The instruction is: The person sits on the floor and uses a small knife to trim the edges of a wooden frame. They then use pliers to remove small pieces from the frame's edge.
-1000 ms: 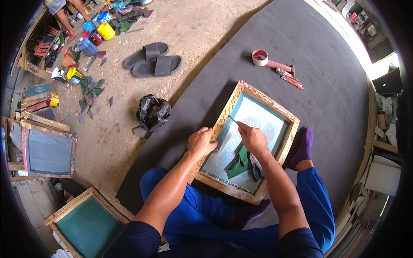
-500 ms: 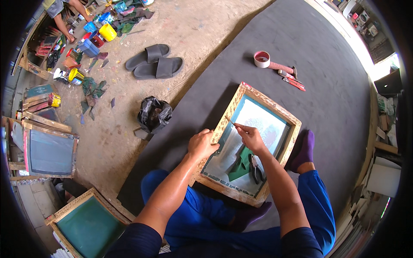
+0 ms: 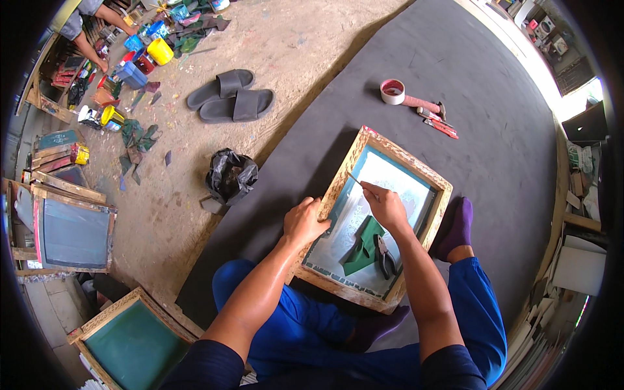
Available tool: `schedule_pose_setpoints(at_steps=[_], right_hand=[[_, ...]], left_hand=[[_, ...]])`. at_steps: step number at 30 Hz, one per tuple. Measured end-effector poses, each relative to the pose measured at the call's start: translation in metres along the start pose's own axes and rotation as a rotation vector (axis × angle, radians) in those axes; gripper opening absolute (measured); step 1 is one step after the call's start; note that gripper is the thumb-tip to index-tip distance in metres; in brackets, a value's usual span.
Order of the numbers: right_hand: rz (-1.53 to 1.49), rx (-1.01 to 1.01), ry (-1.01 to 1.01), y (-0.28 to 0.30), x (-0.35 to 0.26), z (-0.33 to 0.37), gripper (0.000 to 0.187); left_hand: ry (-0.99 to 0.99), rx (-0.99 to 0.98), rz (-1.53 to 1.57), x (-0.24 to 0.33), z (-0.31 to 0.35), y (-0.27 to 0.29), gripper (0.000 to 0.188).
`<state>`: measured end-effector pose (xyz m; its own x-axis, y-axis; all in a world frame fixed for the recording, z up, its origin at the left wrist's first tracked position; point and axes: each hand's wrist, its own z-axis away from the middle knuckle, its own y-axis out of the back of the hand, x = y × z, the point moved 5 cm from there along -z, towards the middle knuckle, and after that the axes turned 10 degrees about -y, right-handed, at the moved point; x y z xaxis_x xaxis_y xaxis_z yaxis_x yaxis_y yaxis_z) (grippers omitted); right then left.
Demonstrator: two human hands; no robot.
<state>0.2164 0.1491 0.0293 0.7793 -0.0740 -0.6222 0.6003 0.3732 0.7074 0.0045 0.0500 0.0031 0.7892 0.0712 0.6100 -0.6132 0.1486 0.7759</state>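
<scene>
A wooden screen-printing frame [image 3: 411, 155] with staple-marked, worn wood and a pale mesh edged in teal lies tilted before me, partly over my legs. My left hand [image 3: 304, 222] is closed round its left rail, thumb on the inner side. Above the mesh my right hand [image 3: 386, 205] pinches a thin, dark pointed tool [image 3: 354, 178], its tip by the inner edge of the left rail; whether it touches the wood I cannot tell. On the mesh below lie a folded green cloth [image 3: 364, 248] and pliers [image 3: 386, 259] with dark handles.
Beyond the frame, a tape roll [image 3: 392, 92], a hammer [image 3: 426, 104] and a red cutter [image 3: 444, 129] lie on the dark mat [image 3: 481, 91]. Left of it are a black plastic bag [image 3: 231, 175], sandals [image 3: 238, 104], paint tubs [image 3: 160, 51], other screens [image 3: 73, 231] and a person's legs [image 3: 88, 49].
My right hand has moved slightly right with the tool, whose tip has shifted off the rail's face toward its inner edge. My left hand keeps its hold on the rail.
</scene>
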Motion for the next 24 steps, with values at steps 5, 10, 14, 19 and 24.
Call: schedule_pose_setpoints(at_steps=[5, 10, 14, 19, 24], right_hand=[[0.044, 0.051, -0.022, 0.000, -0.006, -0.008, 0.030], [0.069, 0.057, 0.038, -0.002, -0.007, -0.011, 0.030], [0.139, 0.062, 0.044, 0.000, -0.007, -0.015, 0.028], [0.119, 0.065, 0.044, 0.002, -0.006, -0.016, 0.027], [0.085, 0.050, 0.072, -0.002, 0.001, -0.021, 0.029]], left_hand=[[-0.025, 0.025, 0.007, -0.003, 0.000, -0.003, 0.061], [-0.044, 0.037, 0.017, -0.004, -0.001, -0.002, 0.056], [-0.072, 0.063, 0.035, -0.006, -0.001, -0.003, 0.055], [-0.087, 0.094, 0.039, -0.006, -0.001, -0.002, 0.057], [-0.075, 0.078, 0.041, -0.007, -0.001, -0.002, 0.058]])
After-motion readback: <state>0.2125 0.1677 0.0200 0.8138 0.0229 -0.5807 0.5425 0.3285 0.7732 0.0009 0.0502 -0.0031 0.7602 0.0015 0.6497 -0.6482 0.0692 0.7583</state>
